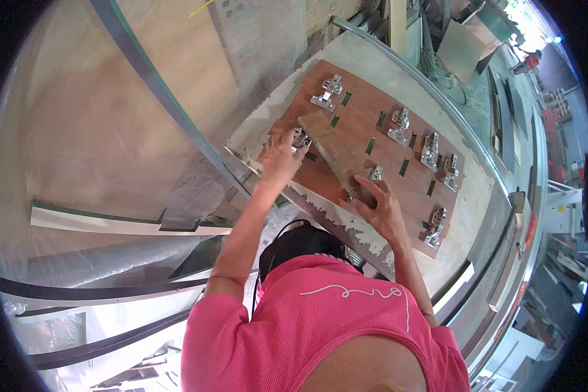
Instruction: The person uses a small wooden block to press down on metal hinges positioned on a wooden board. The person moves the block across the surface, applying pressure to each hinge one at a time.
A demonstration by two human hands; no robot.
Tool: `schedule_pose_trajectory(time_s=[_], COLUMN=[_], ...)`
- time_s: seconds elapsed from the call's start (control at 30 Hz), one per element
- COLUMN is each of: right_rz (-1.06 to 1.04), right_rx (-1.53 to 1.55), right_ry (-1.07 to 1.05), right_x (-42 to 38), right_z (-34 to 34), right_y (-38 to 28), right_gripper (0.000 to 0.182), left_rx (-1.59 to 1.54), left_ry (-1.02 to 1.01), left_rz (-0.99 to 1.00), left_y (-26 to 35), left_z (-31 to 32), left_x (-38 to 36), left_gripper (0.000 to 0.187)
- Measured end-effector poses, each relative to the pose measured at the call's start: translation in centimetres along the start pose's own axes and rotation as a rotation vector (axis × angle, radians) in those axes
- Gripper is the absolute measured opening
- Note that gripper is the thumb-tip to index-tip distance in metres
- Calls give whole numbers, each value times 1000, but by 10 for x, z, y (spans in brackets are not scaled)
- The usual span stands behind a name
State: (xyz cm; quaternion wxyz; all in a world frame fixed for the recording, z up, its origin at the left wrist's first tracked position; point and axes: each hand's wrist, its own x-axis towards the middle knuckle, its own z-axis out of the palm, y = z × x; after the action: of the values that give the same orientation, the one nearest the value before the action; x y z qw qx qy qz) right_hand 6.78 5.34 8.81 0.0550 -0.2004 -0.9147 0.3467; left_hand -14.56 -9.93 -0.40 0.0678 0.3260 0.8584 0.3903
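Note:
A brown board [346, 137] with several dark slots lies tilted across the worktop in front of me. Under the fingers of my left hand [282, 160] is a metal cabinet hinge [299, 140] near the board's left edge. My right hand [380, 208] curls over another metal hinge [375, 173], covering its middle, with the thumb at its lower end. Between my hands a narrow strip [330, 157] runs slantwise over the board. More hinges stand on the board: one at the far left corner [326, 93], others toward the right [398, 125] and one near the lower right [436, 227].
The pale worktop [480, 196] has a worn, chipped front edge. A metal rail [431, 85] runs along its far side. Large panels [130, 130] and a dark-edged strip [157, 85] stand at the left. Boards and machinery fill the right; a person [528, 63] is far back.

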Motion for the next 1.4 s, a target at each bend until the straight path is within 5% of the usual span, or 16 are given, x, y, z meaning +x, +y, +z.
schedule_pose_trajectory(time_s=[0.07, 0.13, 0.3, 0.57, 0.87, 1.33, 1.4], right_rz=[14, 15, -27, 23, 23, 22, 65], right_rx=[-31, -27, -78, -38, -43, 62, 77], right_ry=[-5, -7, 42, 15, 26, 55, 179], right_x=[-3, -5, -12, -23, -30, -53, -65], right_z=[3, 1, 5, 9, 11, 2, -7], right_y=[-4, -5, 3, 4, 13, 10, 11], right_gripper=[50, 50, 52, 51, 52, 53, 53], left_rx=[261, 299, 253, 262, 294, 234, 441], left_ry=[210, 212, 34, 2, 103, -3, 142], left_rz=[-31, -48, -218, -224, -124, -167, -28], left_y=[8, 0, 8, 20, 13, 5, 4], left_z=[15, 27, 23, 20, 27, 25, 26], left_x=[-6, -4, -2, 2, 3, 10, 3], left_gripper=[44, 43, 38, 32, 32, 38, 46])
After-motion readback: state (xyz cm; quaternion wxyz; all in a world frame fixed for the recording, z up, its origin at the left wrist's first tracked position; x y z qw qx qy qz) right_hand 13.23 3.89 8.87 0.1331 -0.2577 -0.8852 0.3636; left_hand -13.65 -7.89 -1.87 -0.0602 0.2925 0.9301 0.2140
